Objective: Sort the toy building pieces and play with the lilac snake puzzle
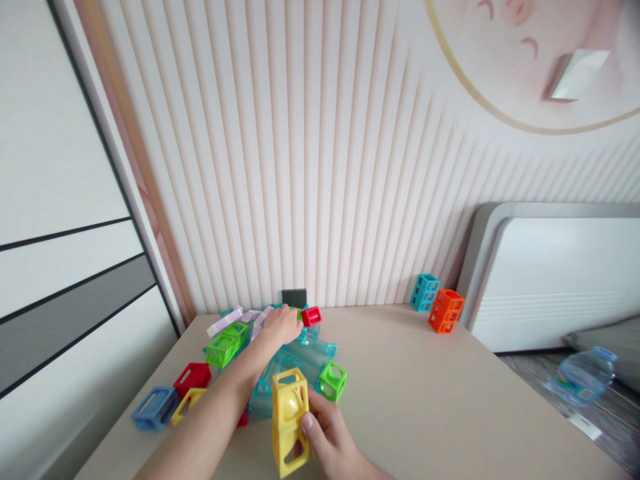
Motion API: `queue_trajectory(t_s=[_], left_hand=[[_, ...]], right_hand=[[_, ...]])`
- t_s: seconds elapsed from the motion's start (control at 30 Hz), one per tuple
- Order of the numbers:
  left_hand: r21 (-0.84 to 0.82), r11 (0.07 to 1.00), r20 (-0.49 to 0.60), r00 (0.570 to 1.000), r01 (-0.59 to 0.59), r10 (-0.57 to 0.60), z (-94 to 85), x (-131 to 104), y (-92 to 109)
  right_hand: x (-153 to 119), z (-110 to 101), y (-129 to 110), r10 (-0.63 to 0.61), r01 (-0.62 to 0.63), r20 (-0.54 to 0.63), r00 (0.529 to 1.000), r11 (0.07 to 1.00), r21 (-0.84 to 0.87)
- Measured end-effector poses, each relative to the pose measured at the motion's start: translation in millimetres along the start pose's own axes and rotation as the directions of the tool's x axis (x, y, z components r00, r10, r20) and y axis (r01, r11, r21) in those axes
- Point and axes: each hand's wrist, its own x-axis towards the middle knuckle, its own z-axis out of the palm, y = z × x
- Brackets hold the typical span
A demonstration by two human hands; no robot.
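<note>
A tall yellow block (287, 421) is up close — like two cubes in one, w/ a round bump in the top part. The R hand (327, 430) is closed on it, thumb on its side, near the front of the surface (400, 393). The L hand (281, 325) is well apart from the R one, way over at the back of the pile. Its fingers are by a small green bit (296, 313) and a red cube (311, 316) — can't tell if they grip anything. See-thru blue pcs (310, 353) lie b/w the two hands, w/ a green cube (333, 381) just beside them. On the L side there's a long green block (226, 345), some pale purple strips (225, 321), a red block (193, 379), a blue block (163, 403) and a low yellow block (187, 404), partly hid by the L arm. Well apart from the pile, on the R, a blue tower (425, 293) stands next to an orange tower (447, 311). A black box (294, 298) is on the wall behind the pile. A see-thru bottle (583, 378) is lower down, past the R edge.
</note>
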Motion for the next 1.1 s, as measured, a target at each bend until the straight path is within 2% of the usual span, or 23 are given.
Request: queue_trajectory(t_s=[0.27, 0.43, 0.63, 0.87, 0.97, 1.1], left_hand=[[-0.186, 0.982, -0.102, 0.993, 0.038, -0.057, 7.3, 5, -17], [-0.36, 0.932, -0.209, 0.969, 0.047, -0.13, 12.0, 6, -26], [-0.613, 0.79, -0.312, 0.917, 0.006, -0.249, 15.0, 3, -36], [-0.814, 0.576, -0.348, 0.855, -0.073, -0.385, 28.3, -2, -40], [-0.825, 0.559, -0.383, 0.814, -0.087, -0.438, 36.1, -3, -41], [-0.804, 0.587, -0.431, 0.768, -0.089, -0.474, 43.3, -4, -41]], right_hand=[[-1, 0, 7, 0.025, -0.022, 0.032, 0.999, 0.997, -0.072], [-1, -1, 10, 0.041, -0.038, 0.02, 0.999, 0.991, -0.132], [0, -2, 8, 0.06, -0.057, 0.028, 0.998, 0.993, -0.108], [0, -2, 7, 0.052, -0.046, 0.048, 0.997, 0.993, -0.104], [-1, -2, 10, 0.071, -0.065, 0.037, 0.997, 0.988, -0.137], [-3, -2, 14, 0.089, -0.087, 0.003, 0.996, 0.977, -0.193]])
